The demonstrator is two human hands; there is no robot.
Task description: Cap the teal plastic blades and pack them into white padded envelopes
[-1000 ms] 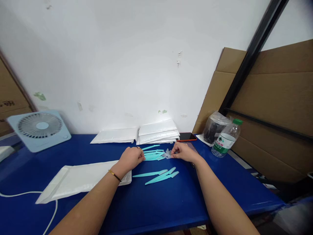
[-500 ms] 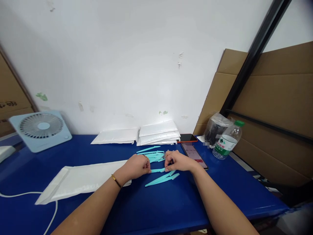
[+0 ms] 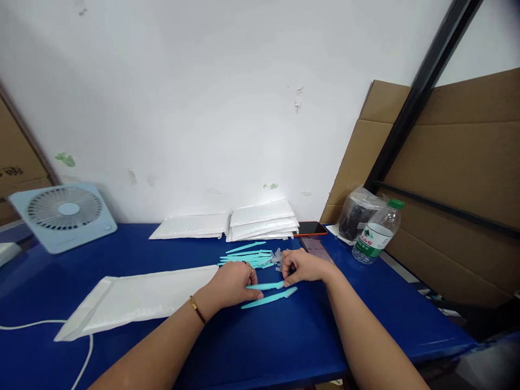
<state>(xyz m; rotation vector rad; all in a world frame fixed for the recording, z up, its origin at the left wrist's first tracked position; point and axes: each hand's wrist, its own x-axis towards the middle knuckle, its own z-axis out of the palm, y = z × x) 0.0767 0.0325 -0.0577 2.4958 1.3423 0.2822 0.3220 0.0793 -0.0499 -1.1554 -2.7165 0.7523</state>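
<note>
Between my two hands is a turquoise eyebrow razor, lying almost level. My left hand pinches its handle end with thumb and fingers. The fingertips of my right hand are closed at its other, head end; whether a cap is there is too small to tell. A second eyebrow razor lies on the blue table just in front of them. Behind my hands is a loose pile of similar razors, partly hidden by my left hand. Small grey translucent caps lie beside the pile, near my right fingers.
A white padded mailer lies left of my hands. Stacked white mailers stand against the wall. Two phones, one dark and one lit, lie right. Beyond are a water bottle and, far left, a blue fan.
Both hands have shifted slightly right, the left one also nearer me. One of the two razors lying in front is no longer there. The grey caps are now uncovered.
</note>
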